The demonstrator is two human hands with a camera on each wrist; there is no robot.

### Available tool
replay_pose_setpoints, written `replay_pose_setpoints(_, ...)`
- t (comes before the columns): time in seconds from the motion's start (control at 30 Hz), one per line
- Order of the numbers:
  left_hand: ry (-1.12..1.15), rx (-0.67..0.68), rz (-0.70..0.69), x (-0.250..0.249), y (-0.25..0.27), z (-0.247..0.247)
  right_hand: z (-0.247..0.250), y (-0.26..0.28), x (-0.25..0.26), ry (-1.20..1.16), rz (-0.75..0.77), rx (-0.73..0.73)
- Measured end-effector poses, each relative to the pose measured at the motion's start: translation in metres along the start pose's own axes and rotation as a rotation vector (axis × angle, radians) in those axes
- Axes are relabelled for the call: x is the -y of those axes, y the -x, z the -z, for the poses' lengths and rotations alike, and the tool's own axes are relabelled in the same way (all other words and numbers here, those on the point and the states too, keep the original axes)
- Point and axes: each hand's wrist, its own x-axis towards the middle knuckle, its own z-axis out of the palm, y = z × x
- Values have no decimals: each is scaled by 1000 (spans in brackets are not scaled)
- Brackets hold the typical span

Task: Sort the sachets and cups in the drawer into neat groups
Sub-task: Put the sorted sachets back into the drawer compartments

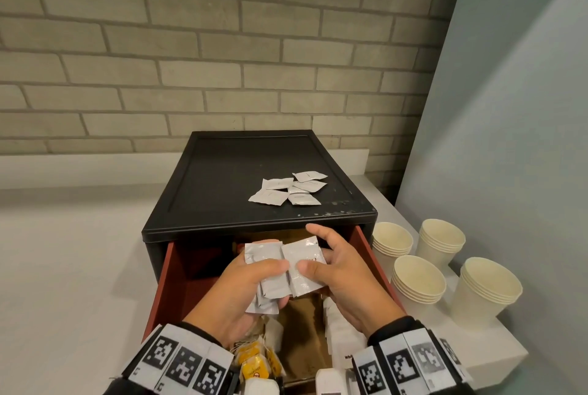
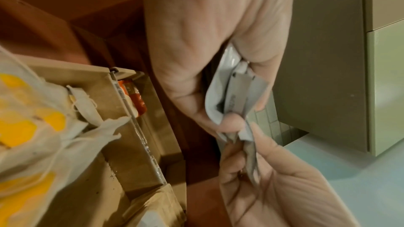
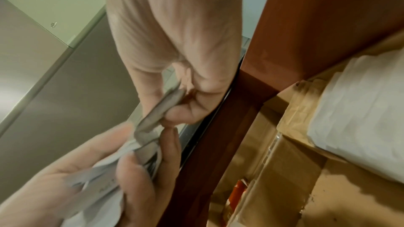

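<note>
Over the open red drawer (image 1: 167,280) my left hand (image 1: 241,292) grips a stack of grey sachets (image 1: 265,259), thumb on top. My right hand (image 1: 337,270) pinches one grey sachet (image 1: 304,262) beside that stack, thumb on its face. The left wrist view shows the grey sachets (image 2: 231,99) fanned between both hands. In the right wrist view the single sachet (image 3: 161,110) sits edge-on in my right fingers. Several more grey sachets (image 1: 288,191) lie on top of the black cabinet (image 1: 222,178). Paper cup stacks (image 1: 418,278) stand on the counter at right.
Inside the drawer lie yellow-tagged tea bags (image 1: 253,362), white sachets (image 1: 342,331) and cardboard dividers (image 1: 302,343). An orange packet (image 2: 134,97) sits deeper in. A brick wall (image 1: 191,44) rises behind the cabinet. White counter (image 1: 73,261) spreads to the left.
</note>
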Motion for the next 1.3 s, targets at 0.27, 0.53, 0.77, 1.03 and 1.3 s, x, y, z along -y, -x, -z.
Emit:
replay_pose_setpoints(0.27,-39,-46,-100,2,-1,2,-9,8,7,97,110,107)
replay_pose_setpoints(0.53,-40,-102,-148,2,-3,2,-4,6,9,131,130,-6)
replay_pose_setpoints(0.77,48,-153,-65,1,-4,2,2,4,12,182,123,-211)
replay_pose_setpoints(1.03,-75,66,184,2,-1,1,-7,7,6,730,265,-97)
replay_pose_setpoints(1.3,-171,123,208,5,-4,2,-9,4,3,615,239,-146)
